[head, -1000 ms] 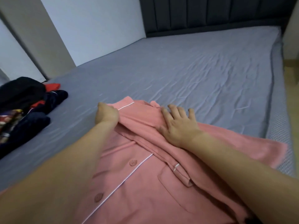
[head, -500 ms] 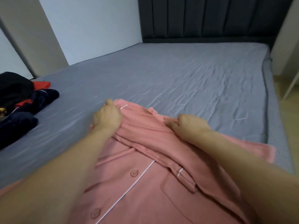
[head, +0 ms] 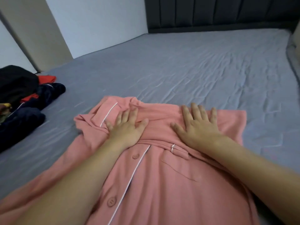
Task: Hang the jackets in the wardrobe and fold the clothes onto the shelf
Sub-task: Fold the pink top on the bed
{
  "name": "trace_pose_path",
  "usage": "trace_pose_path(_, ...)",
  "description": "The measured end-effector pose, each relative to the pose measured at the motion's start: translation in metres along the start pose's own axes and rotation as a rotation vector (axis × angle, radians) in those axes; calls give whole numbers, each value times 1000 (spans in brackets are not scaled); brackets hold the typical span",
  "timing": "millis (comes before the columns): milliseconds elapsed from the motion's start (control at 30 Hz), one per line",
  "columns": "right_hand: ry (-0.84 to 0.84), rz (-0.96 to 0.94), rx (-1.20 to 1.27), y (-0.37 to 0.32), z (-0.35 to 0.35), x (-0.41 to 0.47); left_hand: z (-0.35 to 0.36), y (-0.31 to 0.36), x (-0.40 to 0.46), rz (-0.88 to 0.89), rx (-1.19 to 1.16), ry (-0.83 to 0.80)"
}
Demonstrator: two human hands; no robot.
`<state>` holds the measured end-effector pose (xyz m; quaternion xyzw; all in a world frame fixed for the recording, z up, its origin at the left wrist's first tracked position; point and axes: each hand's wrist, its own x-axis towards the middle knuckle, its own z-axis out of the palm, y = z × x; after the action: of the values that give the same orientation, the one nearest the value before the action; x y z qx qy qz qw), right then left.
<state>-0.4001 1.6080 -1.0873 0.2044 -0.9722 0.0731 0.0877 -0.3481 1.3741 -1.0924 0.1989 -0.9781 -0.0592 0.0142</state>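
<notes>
A pink button-up shirt (head: 155, 181) with white piping lies front-up on the grey bed sheet (head: 186, 75), its collar end away from me. One sleeve is folded across the chest. My left hand (head: 127, 128) lies flat with spread fingers on the folded fabric beside the collar. To its right, my right hand (head: 197, 126) presses flat on the folded sleeve near the shoulder. Neither hand grips the cloth.
A pile of dark, navy and red clothes (head: 24, 98) lies on the bed at the far left. A dark padded headboard (head: 219, 12) runs along the far end. White walls and a beige panel (head: 34, 30) stand behind the bed at left.
Both hands held the sleeve fabric bunched half a second ago; now they lie flat and spread on the shirt. The sleeve fold has been laid across the chest and smoothed.
</notes>
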Motion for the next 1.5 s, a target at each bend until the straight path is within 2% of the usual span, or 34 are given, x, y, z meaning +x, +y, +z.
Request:
trace_pose_path(100, 12, 4, 72, 0, 5, -15, -2, -1, 2, -59, 17, 26)
trace_pose_path(267, -72, -17, 105, 2, -2, -54, -13, -18, -35, -34, 103, -156)
trace_pose_path(467, -205, 43, -47, 0, -23, -125, -30, -79, -102, -132, 147, -236)
trace_pose_path(533, -252, 72, -13, -23, -29, -152, -33, -91, -127, -105, 118, -216)
trace_pose_path(700, -344, -102, 92, -109, -45, -203, -38, -130, -186, -102, 73, -197)
trace_pose_path(833, -221, -149, -54, -155, -58, -244, -50, -196, -229, -209, 161, 14)
trace_pose_path(933, -161, -259, -116, -188, -80, -260, -63, -227, -243, -223, -97, 9)
trace_pose_path(1033, -328, -253, -100, -231, -104, -280, -89, -257, -250, -338, -164, 30)
trace_pose_path(1100, -557, -276, -178, -253, -115, -296, -98, -275, -260, -432, -80, -7)
trace_pose_path(1167, -828, -232, -240, -265, -126, -307, -100, -275, -273, -435, 13, -75)
trace_pose_path(1233, -1041, -122, -225, -274, -135, -311, -106, -260, -280, -410, 46, -15)
trace_pose_path(1300, -1103, -127, -268, -281, -139, -311, -117, -247, -276, -404, -127, 61)
trace_pose_path(1367, -1057, -205, -364, -289, -138, -312, -130, -256, -265, -472, -507, 127)
trace_pose_path(1433, -976, -301, -455, -292, -137, -312, -138, -284, -263, -592, -904, 99)
trace_pose_path(1467, -916, -341, -508, -291, -138, -312, -136, -299, -266, -647, -905, 81)
trace_pose_path(1500, -867, -380, -558, -289, -139, -310, -134, -311, -274, -685, -728, 99)
